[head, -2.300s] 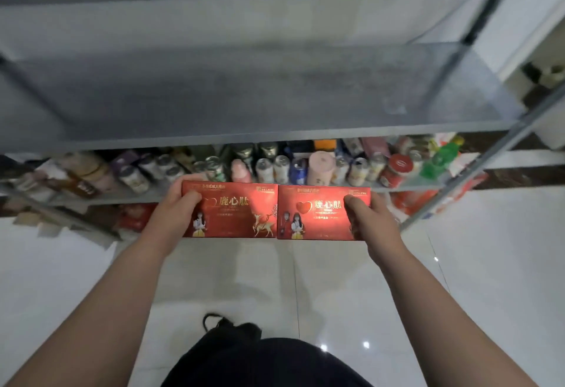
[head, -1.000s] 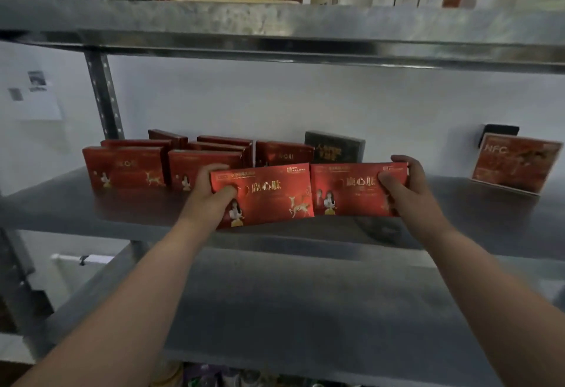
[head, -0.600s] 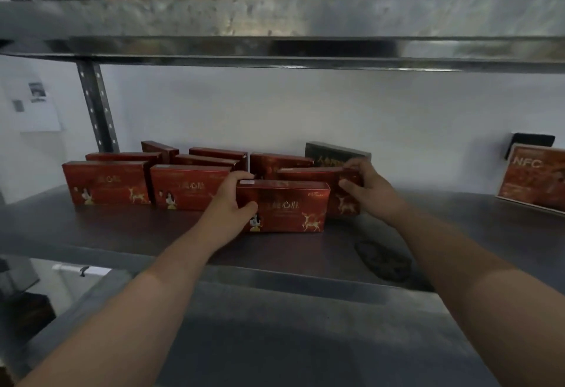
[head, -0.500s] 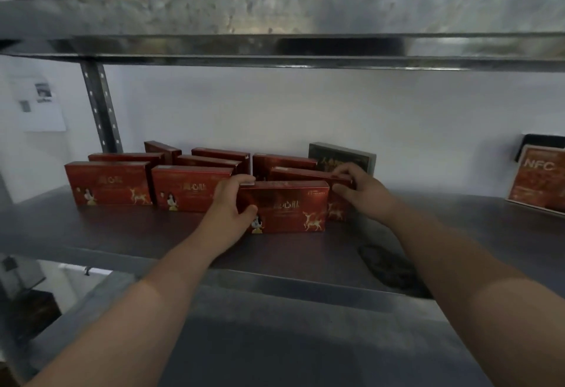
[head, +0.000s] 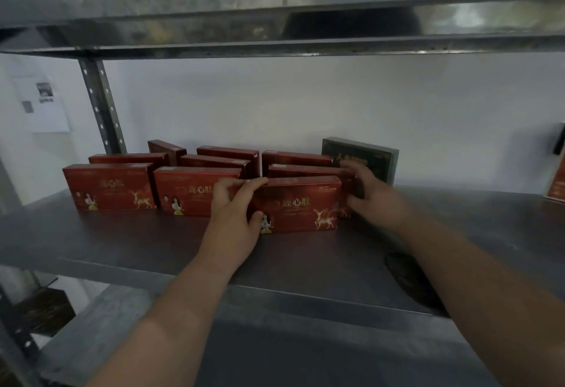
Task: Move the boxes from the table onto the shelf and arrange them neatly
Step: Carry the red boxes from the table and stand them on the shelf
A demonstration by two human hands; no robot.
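Note:
Several red boxes with gold deer print stand upright in rows on the grey metal shelf [head: 122, 243]. My left hand [head: 235, 206] grips the left end of the front red box [head: 301, 206], which stands on the shelf to the right of another front-row box [head: 189, 194]. My right hand [head: 371, 192] holds the right end of the red box behind it [head: 308, 170], in the second row. A further red box [head: 107, 188] stands at the far left of the front row.
A dark green box [head: 367, 157] stands at the back, right of the red rows. A red NFC sign [head: 556, 184] leans at the right edge. An upper shelf [head: 275, 4] hangs overhead, with a perforated post [head: 101, 105] at the left. A dark stain [head: 406, 276] marks the shelf's front right.
Both boxes came up from below onto this shelf. The left one now stands in the front row, the right one went in behind it. Both hands stay on them.

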